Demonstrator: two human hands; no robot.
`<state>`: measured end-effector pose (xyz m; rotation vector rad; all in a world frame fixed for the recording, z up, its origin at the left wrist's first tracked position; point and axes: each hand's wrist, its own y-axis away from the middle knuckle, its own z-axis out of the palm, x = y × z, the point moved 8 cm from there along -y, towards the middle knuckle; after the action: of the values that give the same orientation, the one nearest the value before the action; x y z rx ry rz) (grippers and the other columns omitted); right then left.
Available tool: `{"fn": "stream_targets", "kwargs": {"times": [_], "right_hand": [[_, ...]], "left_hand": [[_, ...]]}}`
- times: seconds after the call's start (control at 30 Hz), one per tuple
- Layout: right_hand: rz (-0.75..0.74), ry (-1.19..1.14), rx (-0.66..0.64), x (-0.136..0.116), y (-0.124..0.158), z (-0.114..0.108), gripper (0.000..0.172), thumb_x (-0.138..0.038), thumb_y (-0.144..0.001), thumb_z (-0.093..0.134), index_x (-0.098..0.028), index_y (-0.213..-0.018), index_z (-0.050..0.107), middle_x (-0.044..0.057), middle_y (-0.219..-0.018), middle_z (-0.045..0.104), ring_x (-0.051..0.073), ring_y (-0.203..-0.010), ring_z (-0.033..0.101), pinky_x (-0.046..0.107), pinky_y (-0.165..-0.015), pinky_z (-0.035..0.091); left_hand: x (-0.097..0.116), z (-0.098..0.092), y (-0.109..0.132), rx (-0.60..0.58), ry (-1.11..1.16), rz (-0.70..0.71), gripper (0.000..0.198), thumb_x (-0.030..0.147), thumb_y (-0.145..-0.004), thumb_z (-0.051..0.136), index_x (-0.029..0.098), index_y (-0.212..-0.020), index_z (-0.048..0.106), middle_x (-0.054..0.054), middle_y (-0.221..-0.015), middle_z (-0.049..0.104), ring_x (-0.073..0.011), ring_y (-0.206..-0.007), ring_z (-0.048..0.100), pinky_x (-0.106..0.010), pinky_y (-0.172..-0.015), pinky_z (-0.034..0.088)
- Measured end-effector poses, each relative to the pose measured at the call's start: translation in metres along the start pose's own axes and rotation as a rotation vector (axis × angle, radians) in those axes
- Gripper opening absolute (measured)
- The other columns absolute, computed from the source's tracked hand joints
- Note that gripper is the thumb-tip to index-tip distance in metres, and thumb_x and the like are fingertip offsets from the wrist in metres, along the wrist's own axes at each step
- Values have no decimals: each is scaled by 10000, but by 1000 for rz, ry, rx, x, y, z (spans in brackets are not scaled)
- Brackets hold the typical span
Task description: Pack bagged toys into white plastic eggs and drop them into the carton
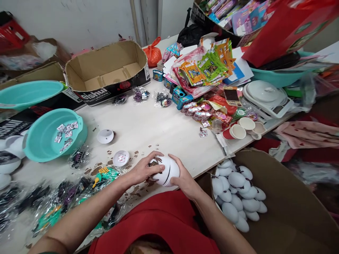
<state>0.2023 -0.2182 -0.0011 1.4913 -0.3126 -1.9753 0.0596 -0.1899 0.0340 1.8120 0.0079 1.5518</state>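
Both my hands are wrapped round a white plastic egg (167, 171) close to my body, above the front edge of the table. A dark line runs across the egg where its halves meet. My left hand (149, 167) grips its left side, near a brown printed patch. On the right side, my right hand (182, 178) presses with thumb and fingers. Left of the hands stands a white half shell (121, 158) with a small printed packet (122, 157) inside. Another half shell (105, 136) sits farther back.
A teal basin (55, 135) with several small packets stands at left, an open carton (106, 70) behind it. Bagged toy parts (66, 197) lie front left. A box at lower right holds several white eggs (237, 180). Paper cups (237, 131) and a scale (267, 95) stand right.
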Motion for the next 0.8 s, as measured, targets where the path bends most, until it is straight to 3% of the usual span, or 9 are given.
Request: {"fn": "stream_targets", "kwargs": {"times": [0.1, 0.23, 0.37, 0.53, 0.67, 0.8], "right_hand": [[56, -4, -63, 2, 3, 8, 888, -336, -524, 881, -262, -1283, 425, 58, -1141, 598, 237, -963, 604, 337, -759, 532], [70, 29, -98, -4, 5, 14, 787, -329, -562, 859, -250, -1236, 460, 47, -1108, 606, 226, -935, 604, 323, -719, 535], [66, 75, -104, -10, 5, 18, 722, -317, -598, 841, -232, -1216, 478, 46, -1089, 615, 219, -942, 592, 313, -736, 525], [91, 72, -60, -10, 2, 18, 778, -356, -574, 846, -240, -1238, 459, 47, -1073, 607, 224, -912, 595, 298, -647, 540], [107, 103, -75, -12, 0, 19, 745, -349, -566, 848, -245, -1210, 487, 50, -1073, 609, 237, -923, 605, 290, -624, 555], [217, 100, -42, -9, 1, 15, 801, -471, -611, 793, -298, -1289, 403, 75, -1123, 579, 249, -770, 650, 326, -474, 552]], "left_hand": [[-7, 6, 4, -38, 87, -40, 450, 510, -823, 584, 284, -1192, 461, -8, -1030, 538, -98, -662, 519, -203, -541, 413], [-1, 4, 10, -47, 33, 25, 398, 470, -836, 581, 258, -1154, 469, -12, -1018, 545, -131, -809, 533, -214, -659, 437], [1, 0, 9, -49, 24, 13, 380, 450, -836, 568, 238, -1143, 496, -18, -978, 560, -134, -777, 516, -210, -625, 418], [-1, -6, 6, -17, 24, -20, 402, 479, -826, 576, 234, -1140, 519, -5, -901, 560, -126, -731, 496, -194, -573, 393], [-1, -2, 7, -68, 14, -12, 425, 512, -817, 597, 251, -1144, 520, -4, -919, 568, -117, -714, 518, -188, -557, 407], [-10, 1, -1, -57, 180, -95, 462, 551, -804, 599, 265, -1153, 501, 33, -763, 535, -84, -533, 501, -167, -425, 357]]}}
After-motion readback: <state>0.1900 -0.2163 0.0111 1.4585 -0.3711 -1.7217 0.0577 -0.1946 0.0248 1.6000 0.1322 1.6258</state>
